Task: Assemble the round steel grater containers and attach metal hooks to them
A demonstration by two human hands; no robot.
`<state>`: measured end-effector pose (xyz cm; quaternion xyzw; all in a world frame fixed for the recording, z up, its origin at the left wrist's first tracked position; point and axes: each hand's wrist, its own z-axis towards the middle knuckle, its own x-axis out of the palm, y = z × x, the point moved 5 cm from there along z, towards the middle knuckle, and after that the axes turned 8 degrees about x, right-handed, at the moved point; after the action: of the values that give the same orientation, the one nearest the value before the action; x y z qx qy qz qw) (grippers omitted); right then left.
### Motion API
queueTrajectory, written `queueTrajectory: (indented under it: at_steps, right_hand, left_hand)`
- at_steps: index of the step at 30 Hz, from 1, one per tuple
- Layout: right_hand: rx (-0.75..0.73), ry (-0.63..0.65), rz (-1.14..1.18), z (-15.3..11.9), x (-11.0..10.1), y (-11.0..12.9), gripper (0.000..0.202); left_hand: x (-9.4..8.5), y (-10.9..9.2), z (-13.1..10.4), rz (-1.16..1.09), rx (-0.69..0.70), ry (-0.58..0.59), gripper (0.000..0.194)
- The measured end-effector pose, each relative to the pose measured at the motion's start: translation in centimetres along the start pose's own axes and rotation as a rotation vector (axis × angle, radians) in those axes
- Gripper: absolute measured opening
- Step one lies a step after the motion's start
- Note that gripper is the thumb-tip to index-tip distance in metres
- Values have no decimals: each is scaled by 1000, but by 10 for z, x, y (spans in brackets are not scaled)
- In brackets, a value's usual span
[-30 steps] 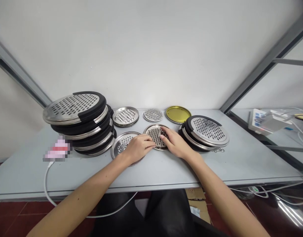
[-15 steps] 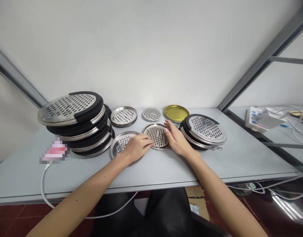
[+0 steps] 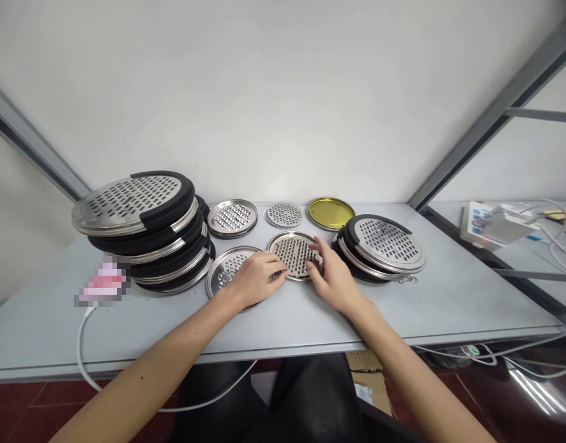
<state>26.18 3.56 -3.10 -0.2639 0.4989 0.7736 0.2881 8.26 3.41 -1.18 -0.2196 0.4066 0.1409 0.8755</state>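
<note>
Head view, only one we've got: the round grater lies flat on the desk, between our two hands and slightly beyond them. It's a disc, so no long axis to line up with. Right hand is the nearer one: thumb and fingers spread wide, tips over the disc's right side; we can't tell if they press on it. Left hand is narrow, fingers curled toward the thumb, tips right by the disc's lower left rim; we can't tell whether it pinches anything. Left wrist crosses over a second grater, which sits just left of the first. Both forearms come in from the near edge and angle inward, palms mostly down. The right stack stands just beyond our right hand, the left stack well apart from our left.
</note>
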Motion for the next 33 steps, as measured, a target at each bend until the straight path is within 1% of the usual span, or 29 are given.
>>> queueTrajectory:
  at_steps: [3,5,17,25,30,33]
  right_hand:
    - [-18,-7,-136,-11,7,-4,62]
    - [1,-15,-169,-14,8,-7,62]
    - [87,-13,-143,-11,4,-7,51]
    - [77,26,-183,-12,11,-13,58]
    - [58,1,-159,-13,10,-13,63]
    - [70,-20,-148,-13,8,-13,61]
  left_hand:
    - [-1,0,0,3,-4,-3,14]
    - [-1,0,0,8,-13,-2,14]
    - [-2,1,0,5,-34,28,15]
    - [-1,-1,-1,-52,-11,46,18]
    - [-2,-1,-1,-59,-44,51,15]
    - [-2,0,-2,-66,-61,52,14]
